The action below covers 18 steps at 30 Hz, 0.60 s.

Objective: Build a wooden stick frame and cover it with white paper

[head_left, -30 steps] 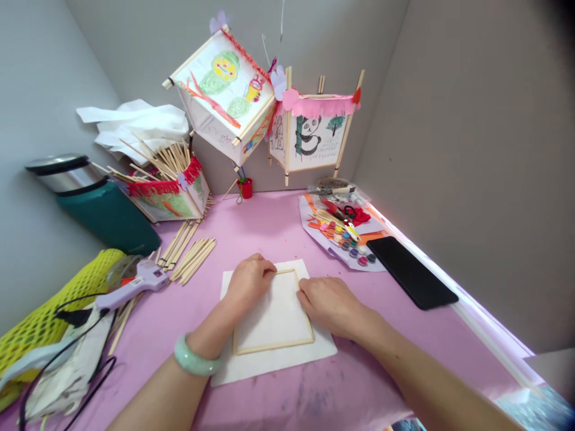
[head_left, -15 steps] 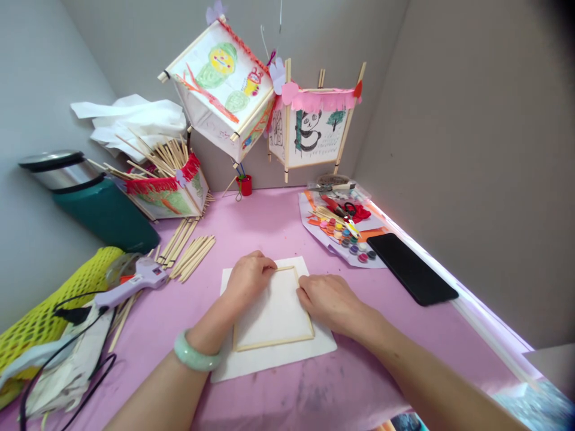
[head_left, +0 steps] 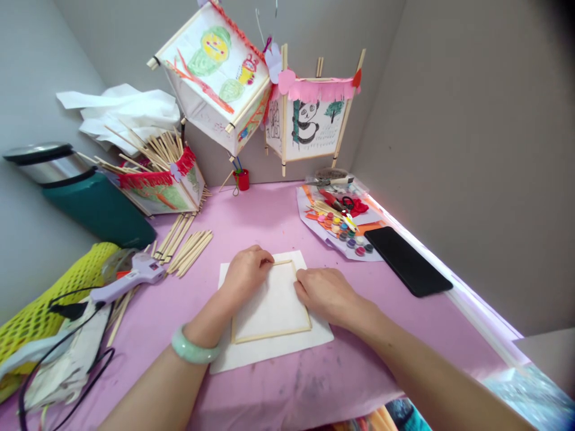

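Note:
A square frame of thin wooden sticks (head_left: 271, 336) lies on a white sheet of paper (head_left: 269, 356) on the pink table. My left hand (head_left: 246, 272), with a green bangle on the wrist, rests curled on the frame's far left corner, fingertips pressing the top stick. My right hand (head_left: 324, 293) lies on the frame's right side, its fingers curled down onto the right stick. Both hands press on the frame without lifting it.
A lilac glue gun (head_left: 128, 280) with a black cord lies at left beside loose sticks (head_left: 187, 246). A black phone (head_left: 406, 260) and a paint palette (head_left: 344, 232) sit at right. Paper lanterns (head_left: 215, 72) hang at the back. A green bin (head_left: 85, 197) stands at left.
The view has tilted slightly, so everything sits a little higher in the frame. Both hands stay pressed on the stick frame in the same places.

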### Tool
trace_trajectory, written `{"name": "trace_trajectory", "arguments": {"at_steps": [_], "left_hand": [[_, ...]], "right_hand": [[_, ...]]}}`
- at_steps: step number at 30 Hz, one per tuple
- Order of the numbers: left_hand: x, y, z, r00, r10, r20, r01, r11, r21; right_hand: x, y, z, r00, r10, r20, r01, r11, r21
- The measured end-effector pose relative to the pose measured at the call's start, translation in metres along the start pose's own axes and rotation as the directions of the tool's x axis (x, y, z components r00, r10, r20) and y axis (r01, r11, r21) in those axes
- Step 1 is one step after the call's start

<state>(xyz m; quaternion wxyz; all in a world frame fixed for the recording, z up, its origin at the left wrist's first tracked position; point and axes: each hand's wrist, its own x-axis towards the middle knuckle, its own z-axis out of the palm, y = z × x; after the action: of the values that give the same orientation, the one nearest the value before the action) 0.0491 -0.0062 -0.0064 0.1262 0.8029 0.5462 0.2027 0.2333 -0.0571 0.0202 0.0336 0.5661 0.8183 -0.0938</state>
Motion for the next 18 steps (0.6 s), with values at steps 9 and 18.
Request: {"name": "trace_trajectory", "arguments": {"at_steps": [9,18], "left_hand": [[0.0002,0.0,0.0001,1.0,-0.007,-0.007,0.007,1.0,0.015],[-0.0002,0.0007,0.0018,1.0,0.0,-0.004,0.0,1.0,0.001]], "right_hand": [[-0.0003,-0.0041,-0.0044,0.999,0.024,0.036,-0.024,1.0,-0.002],[0.0005,-0.0042,-0.0025,1.0,0.028,0.015,-0.028,1.0,0.001]]}}
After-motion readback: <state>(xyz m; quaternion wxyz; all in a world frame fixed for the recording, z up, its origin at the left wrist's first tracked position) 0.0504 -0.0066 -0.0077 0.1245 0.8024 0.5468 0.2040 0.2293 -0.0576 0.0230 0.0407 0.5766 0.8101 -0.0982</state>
